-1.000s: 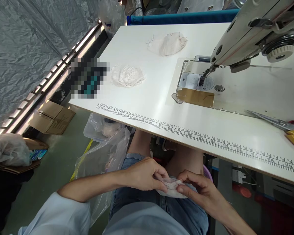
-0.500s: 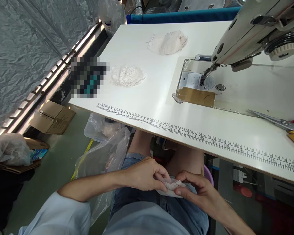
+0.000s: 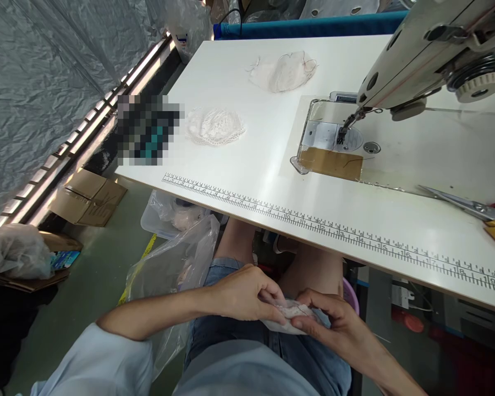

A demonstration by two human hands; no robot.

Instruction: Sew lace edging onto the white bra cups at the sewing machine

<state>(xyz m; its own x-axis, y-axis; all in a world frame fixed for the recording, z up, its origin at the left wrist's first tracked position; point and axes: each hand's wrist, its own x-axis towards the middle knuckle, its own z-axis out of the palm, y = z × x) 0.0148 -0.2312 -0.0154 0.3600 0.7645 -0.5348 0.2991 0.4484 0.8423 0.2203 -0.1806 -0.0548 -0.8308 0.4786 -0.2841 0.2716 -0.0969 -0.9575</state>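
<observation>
White ruler-printed surface [image 3: 251, 170]: front edge [image 3: 280, 233] above bare legs [image 3: 235, 237] — room nearer, over the blue-denim lap [image 3: 220, 325].
Cream metal sewing machine [image 3: 412, 58]: overhanging the right side.
Red-handled steel scissors [image 3: 464, 203]: near the front edge, right.
Left hand [image 3: 251, 294], right hand [image 3: 334, 316]: each grip pinched nearly closed on white sheer fabric [image 3: 286, 327], at the lap.

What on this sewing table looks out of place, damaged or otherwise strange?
The sheer fabric piece near the far edge of the sewing table looks untidy: loose threads curl from its edges. Nothing visible appears spilled or damaged.
</observation>
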